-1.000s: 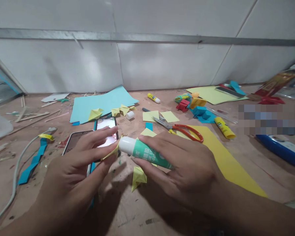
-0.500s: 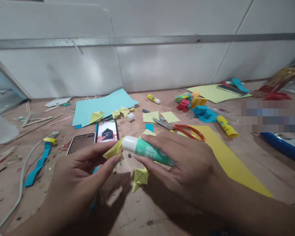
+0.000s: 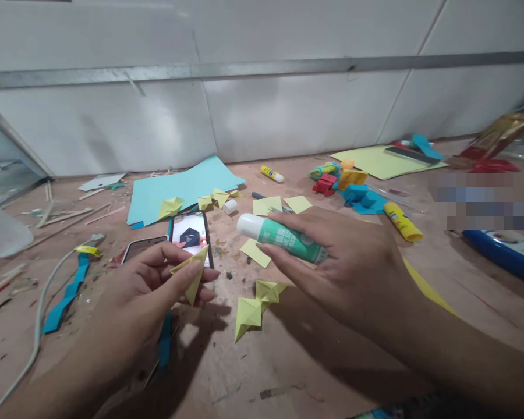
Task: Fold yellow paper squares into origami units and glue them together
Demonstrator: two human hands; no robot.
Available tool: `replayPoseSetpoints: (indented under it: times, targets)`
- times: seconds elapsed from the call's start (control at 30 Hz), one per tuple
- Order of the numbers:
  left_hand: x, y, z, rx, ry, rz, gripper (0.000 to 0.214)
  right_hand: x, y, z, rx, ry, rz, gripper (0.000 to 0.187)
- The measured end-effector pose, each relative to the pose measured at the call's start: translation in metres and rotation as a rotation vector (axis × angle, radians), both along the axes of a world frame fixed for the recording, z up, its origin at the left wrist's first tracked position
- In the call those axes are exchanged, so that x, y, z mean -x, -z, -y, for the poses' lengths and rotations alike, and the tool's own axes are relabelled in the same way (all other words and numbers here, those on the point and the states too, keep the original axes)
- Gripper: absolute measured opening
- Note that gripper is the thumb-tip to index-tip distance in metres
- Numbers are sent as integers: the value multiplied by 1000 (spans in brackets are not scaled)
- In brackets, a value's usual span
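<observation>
My left hand (image 3: pixel 157 285) pinches a small folded yellow paper piece (image 3: pixel 191 273) between thumb and fingers, just above a lit phone (image 3: pixel 189 230). My right hand (image 3: pixel 353 262) grips a green and white glue stick (image 3: pixel 283 237), its white end pointing left and held apart from the paper piece. Two folded yellow paper shapes (image 3: pixel 255 305) lie on the table between my hands. A flat yellow square (image 3: pixel 255 253) lies under the glue stick.
A second phone (image 3: pixel 137 249) lies beside the lit one. Behind are a light blue sheet (image 3: pixel 179 186), more yellow folded pieces (image 3: pixel 213 199), yellow squares (image 3: pixel 282 205), yellow glue sticks (image 3: pixel 402 221), red and blue paper shapes (image 3: pixel 344 187), a white cable (image 3: pixel 35 326) and a blue folded strip (image 3: pixel 65 299).
My right hand has lifted the glue stick up and to the right, away from the yellow piece. My left hand has drawn the piece back towards me; the scissors are now hidden behind my right hand.
</observation>
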State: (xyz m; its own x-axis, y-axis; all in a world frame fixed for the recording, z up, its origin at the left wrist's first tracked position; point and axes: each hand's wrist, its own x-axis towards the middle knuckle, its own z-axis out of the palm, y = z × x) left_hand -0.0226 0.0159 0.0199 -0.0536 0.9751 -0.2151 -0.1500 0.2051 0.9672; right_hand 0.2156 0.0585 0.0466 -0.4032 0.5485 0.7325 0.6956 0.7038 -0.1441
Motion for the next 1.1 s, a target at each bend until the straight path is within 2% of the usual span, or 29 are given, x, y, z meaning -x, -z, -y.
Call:
replayPoseSetpoints:
  times: [0.17,0.27,0.33,0.4,0.47,0.53,0.63,0.73,0.83,0.9,0.97,1.0,1.1]
  targets:
    - [6,-7,-2,47,111,-117,23,-6,1,-9,70,0,-30,23]
    - [9,-9,-2,-10,169,-370,26,-8,3,-11,93,-7,-55,25]
    - [13,-7,-3,-186,202,-665,26,-9,4,-13,87,-40,-60,27]
    - [21,-2,-3,-435,178,-989,19,-10,4,-13,74,-96,-59,28]
    - [32,3,0,-678,174,-1226,16,-11,3,-12,60,-154,-45,28]
    - [43,9,8,-867,311,-1275,29,-11,2,-11,56,-210,-16,27]
    - [49,14,24,-1091,216,-1203,49,-12,1,-8,22,-311,34,26]
    - [45,10,32,-1077,198,-1163,52,-13,0,-7,-76,-400,109,20]
    - [38,-1,24,-959,205,-1046,36,-15,-1,-7,-102,-450,181,24]
    - [34,-10,14,-836,314,-961,24,-16,-2,-7,-68,-520,193,22]
    - [31,-17,8,-664,512,-904,13,-14,-1,-5,-8,-566,170,21]
    - [31,-20,7,-624,442,-861,11,-13,-1,-4,17,-574,149,21]
    - [29,-23,10,-530,427,-728,11,-9,0,0,78,-582,89,21]
